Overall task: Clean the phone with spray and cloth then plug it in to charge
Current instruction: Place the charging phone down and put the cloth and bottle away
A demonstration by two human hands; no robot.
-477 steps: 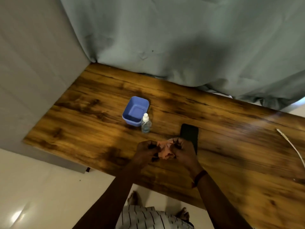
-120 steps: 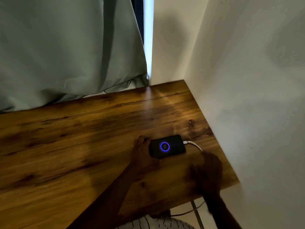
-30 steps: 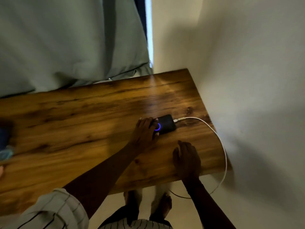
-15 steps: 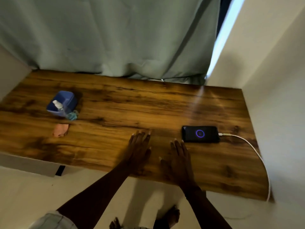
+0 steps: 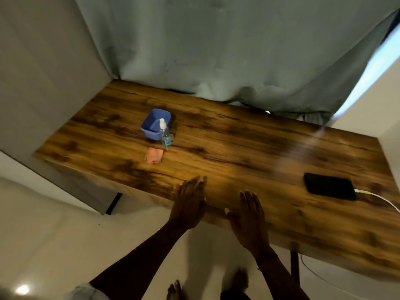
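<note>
Got left hand [image 5: 190, 204] n right hand [image 5: 249, 221] flat, empty on worktop [image 5: 238, 148]; phone [image 5: 330, 189] sits near the edge, so I reckon snagging its cable [image 5: 381, 199] cld drag it off.

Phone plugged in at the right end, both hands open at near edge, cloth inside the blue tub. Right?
One error: the head view shows the cloth lying on the table in front of the blue tub, not inside it. The phone is plugged into the cable; left hand and right hand are open at the near edge.
</note>
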